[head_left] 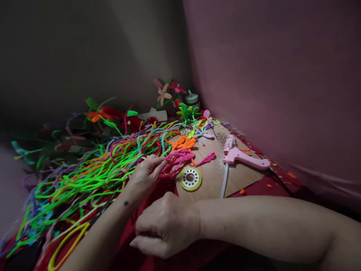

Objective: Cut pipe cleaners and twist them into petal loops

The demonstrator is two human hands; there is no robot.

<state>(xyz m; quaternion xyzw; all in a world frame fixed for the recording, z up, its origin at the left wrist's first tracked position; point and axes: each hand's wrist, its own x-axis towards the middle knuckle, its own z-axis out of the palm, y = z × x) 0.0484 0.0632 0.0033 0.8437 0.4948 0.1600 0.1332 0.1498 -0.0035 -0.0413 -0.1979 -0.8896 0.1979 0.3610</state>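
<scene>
My left hand [146,174] has its fingers pinched at the near end of the bright pink pipe-cleaner pieces [180,158], which lie on a wooden board [208,184]. Closer to me, my right hand [169,226] is curled closed above the red cloth; whatever it holds, if anything, is hidden. Between the hands and the glue gun sits a roll of clear yellowish tape [191,178], flat on the board. An orange pipe-cleaner flower [182,143] lies just behind the pink pieces.
Many coloured pipe cleaners [107,165] spread across the left. A pink glue gun [245,158] with a glue stick rests on the board's right. Yellow-handled scissors [69,241] lie near my left forearm. Finished flowers [163,94] and a lidded jar [192,98] stand behind, by the walls.
</scene>
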